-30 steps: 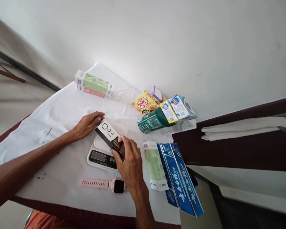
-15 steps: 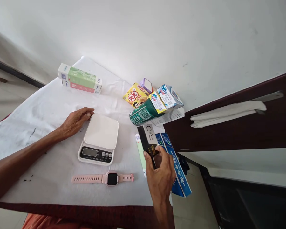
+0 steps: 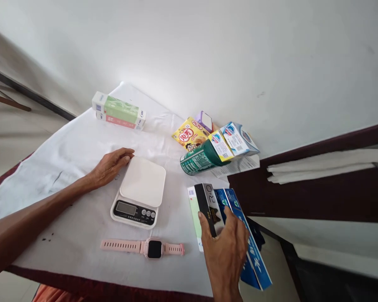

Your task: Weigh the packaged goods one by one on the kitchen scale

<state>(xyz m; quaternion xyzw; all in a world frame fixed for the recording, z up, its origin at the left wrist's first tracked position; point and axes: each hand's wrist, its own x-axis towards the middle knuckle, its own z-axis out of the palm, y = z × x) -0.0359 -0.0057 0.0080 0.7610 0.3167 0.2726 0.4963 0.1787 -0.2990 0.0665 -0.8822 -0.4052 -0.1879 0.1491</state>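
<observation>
My right hand grips a black and white box marked "R&O" by its near end, holding it over the pale green box and the blue boxes at the table's right edge. My left hand lies on the white cloth with loosely curled fingers, fingertips touching the left rim of a white kitchen scale. The scale's platform is bare. A pink smartwatch lies flat in front of the scale.
A green and pink box pair sits at the far left of the table. A green can, yellow snack box, small purple box and blue-white cartons cluster by the wall. A dark ledge with folded white paper is on the right.
My right hand lifted the "R&O" box off the scale's platform and carried it right, down onto the boxes at the table's right edge. My left hand stayed by the scale.
</observation>
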